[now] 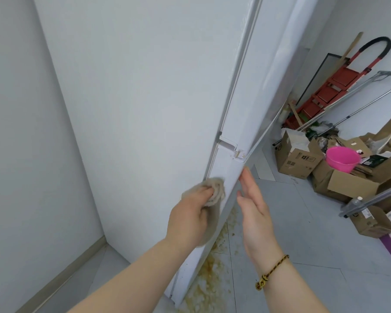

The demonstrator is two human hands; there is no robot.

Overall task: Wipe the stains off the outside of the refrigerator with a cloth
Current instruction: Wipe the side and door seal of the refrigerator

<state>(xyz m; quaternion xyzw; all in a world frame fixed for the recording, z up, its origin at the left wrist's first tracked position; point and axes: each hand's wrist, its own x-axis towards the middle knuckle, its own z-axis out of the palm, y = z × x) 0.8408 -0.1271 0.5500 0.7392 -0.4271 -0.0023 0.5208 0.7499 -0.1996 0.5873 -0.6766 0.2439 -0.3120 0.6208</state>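
Cloth (215, 191), bunched and gripped by the left hand (187, 214), presses the fridge (145, 98) at its door edge; the right hand (253, 199), fingers straight, touches that edge just right. Fridge rises upright above both hands.

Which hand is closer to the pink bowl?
Right. The right hand is at the refrigerator edge, left of the pink bowl; the left hand grips the cloth farther left.

soft even daylight, wide-angle edge warp
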